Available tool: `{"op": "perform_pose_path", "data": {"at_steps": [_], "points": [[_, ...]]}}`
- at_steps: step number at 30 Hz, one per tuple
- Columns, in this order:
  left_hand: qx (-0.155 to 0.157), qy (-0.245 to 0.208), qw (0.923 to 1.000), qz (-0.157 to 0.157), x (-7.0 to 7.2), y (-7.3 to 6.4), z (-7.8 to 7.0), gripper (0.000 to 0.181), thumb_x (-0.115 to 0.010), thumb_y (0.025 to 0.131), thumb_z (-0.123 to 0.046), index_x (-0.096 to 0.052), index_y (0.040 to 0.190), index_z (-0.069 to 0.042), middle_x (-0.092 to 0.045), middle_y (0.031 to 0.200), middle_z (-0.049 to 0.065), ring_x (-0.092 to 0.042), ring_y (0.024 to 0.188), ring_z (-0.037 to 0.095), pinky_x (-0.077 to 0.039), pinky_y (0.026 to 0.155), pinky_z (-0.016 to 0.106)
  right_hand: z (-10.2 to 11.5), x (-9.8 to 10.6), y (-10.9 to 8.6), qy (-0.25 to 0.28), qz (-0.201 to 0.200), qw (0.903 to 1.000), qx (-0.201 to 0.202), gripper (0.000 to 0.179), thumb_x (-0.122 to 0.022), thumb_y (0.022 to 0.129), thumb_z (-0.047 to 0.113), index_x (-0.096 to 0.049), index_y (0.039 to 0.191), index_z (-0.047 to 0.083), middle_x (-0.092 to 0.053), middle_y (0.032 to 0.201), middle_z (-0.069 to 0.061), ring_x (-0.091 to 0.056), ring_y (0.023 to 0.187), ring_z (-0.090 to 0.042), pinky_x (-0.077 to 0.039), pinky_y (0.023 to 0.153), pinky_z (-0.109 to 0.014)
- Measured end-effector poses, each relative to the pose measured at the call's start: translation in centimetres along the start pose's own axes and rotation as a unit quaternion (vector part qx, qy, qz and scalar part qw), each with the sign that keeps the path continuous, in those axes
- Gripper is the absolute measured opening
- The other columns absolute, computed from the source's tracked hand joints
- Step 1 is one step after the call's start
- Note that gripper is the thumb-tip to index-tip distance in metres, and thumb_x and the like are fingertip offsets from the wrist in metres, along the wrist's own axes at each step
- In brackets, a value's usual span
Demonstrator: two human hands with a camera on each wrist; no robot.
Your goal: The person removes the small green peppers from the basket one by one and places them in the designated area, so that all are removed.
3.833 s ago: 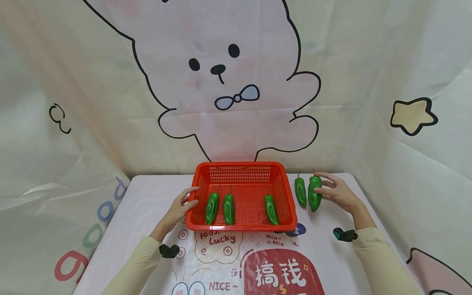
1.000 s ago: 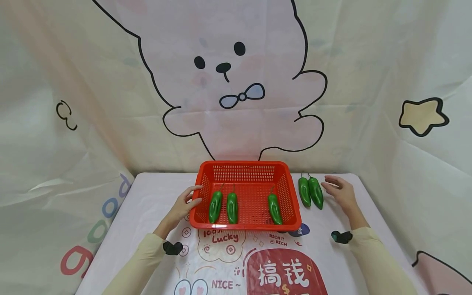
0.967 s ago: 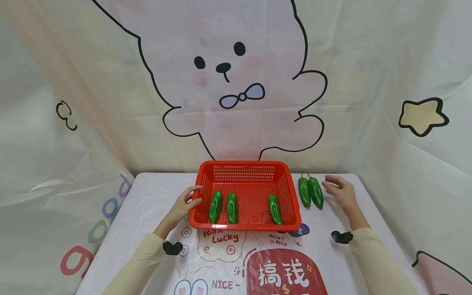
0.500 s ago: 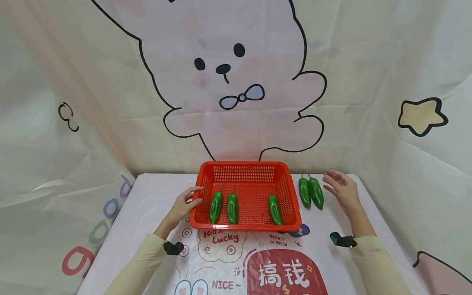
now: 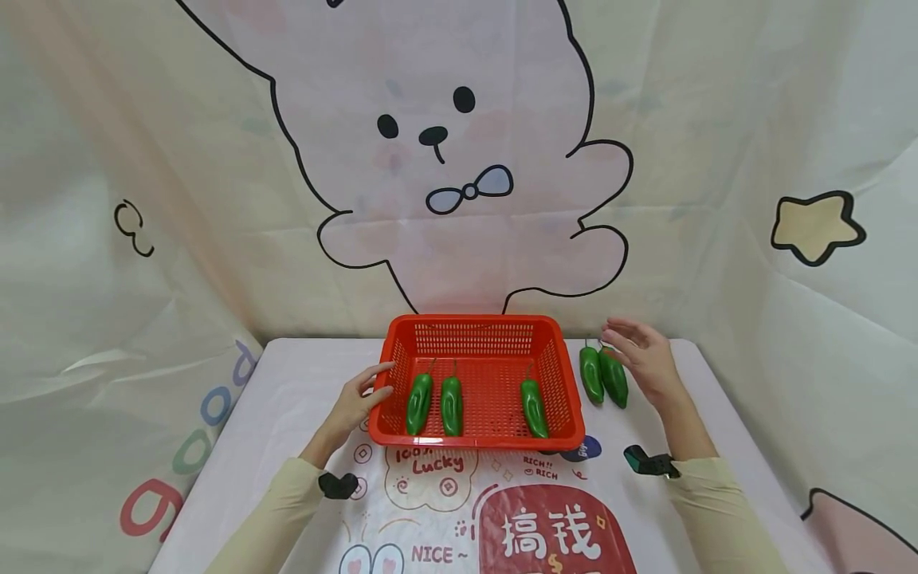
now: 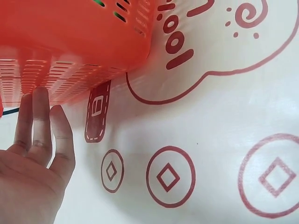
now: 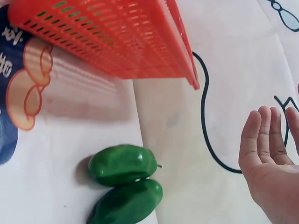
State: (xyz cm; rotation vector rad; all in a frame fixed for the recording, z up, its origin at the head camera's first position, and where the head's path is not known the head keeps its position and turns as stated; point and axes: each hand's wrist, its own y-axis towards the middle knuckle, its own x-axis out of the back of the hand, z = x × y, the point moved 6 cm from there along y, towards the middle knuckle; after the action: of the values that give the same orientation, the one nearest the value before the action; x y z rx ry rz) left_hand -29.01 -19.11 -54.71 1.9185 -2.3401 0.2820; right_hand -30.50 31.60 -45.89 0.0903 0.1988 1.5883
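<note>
My left hand point(image 5: 353, 406) touches the left side of a red plastic basket point(image 5: 473, 443). In the left wrist view its fingers point(image 6: 41, 121) reach up against the slotted wall, fairly straight. Inside the basket lie three green peppers: two on the left, a pepper point(image 5: 419, 404) beside another pepper point(image 5: 452, 406), and one pepper point(image 5: 534, 408) on the right. Two more, a left pepper point(image 5: 591, 376) and a right pepper point(image 5: 614, 384), lie side by side on the table. My right hand point(image 5: 647, 367) hovers by them, fingers extended and holding nothing, overlapping the right pepper's stem end.
A white printed cloth point(image 5: 423, 526) covers the table. Behind it rises a backdrop point(image 5: 473, 263) with a cartoon bear, close to the basket's far rim. Side curtains point(image 5: 810, 359) border the table left and right.
My right hand has let go of the right pepper, which now lies against the other. Having drawn back rightward, the hand has since moved up and left over it. My left hand stays put.
</note>
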Motion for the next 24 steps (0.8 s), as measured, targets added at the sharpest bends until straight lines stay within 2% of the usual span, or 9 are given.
{"op": "perform_pose_path", "data": {"at_steps": [10, 16, 20, 24], "points": [[0.008, -0.016, 0.9998, 0.007, -0.1, -0.2, -0.1, 0.053, -0.064, 0.102, -0.013, -0.047, 0.152, -0.017, -0.046, 0.144, 0.028, -0.053, 0.122, 0.048, -0.058, 0.084, 0.049, 0.8, -3.5, 1.3, -0.062, 0.019, 0.9977, -0.018, 0.041, -0.068, 0.100, 0.018, -0.057, 0.136, 0.003, -0.063, 0.125, -0.007, -0.059, 0.117, -0.027, -0.055, 0.091, -0.034], [0.016, -0.029, 0.9993, 0.015, -0.1, -0.1, -0.2, 0.054, -0.062, 0.103, -0.011, -0.043, 0.154, -0.012, -0.041, 0.146, 0.032, -0.051, 0.123, 0.053, -0.056, 0.085, 0.055, 1.1, -5.8, 2.1, -0.070, 0.033, 0.9968, -0.017, 0.043, -0.070, 0.099, 0.023, -0.058, 0.135, 0.002, -0.059, 0.129, -0.016, -0.059, 0.117, -0.037, -0.055, 0.093, -0.038], [0.014, -0.030, 0.9992, 0.022, -0.3, -0.6, -1.3, 0.054, -0.062, 0.102, -0.008, -0.043, 0.152, -0.006, -0.042, 0.145, 0.034, -0.051, 0.123, 0.055, -0.055, 0.086, 0.057, 1.4, -7.2, 2.7, -0.056, 0.053, 0.9970, -0.006, 0.040, -0.069, 0.100, 0.019, -0.058, 0.134, 0.000, -0.055, 0.132, -0.025, -0.058, 0.118, -0.038, -0.055, 0.092, -0.035], [0.010, -0.028, 0.9993, 0.022, -0.5, -1.4, -2.8, 0.052, -0.063, 0.101, -0.008, -0.045, 0.150, -0.003, -0.043, 0.143, 0.035, -0.051, 0.123, 0.054, -0.055, 0.087, 0.055, 1.7, -8.6, 2.9, -0.039, 0.062, 0.9973, -0.006, 0.039, -0.070, 0.099, 0.017, -0.059, 0.133, 0.001, -0.055, 0.132, -0.026, -0.059, 0.117, -0.032, -0.056, 0.091, -0.033]]}}
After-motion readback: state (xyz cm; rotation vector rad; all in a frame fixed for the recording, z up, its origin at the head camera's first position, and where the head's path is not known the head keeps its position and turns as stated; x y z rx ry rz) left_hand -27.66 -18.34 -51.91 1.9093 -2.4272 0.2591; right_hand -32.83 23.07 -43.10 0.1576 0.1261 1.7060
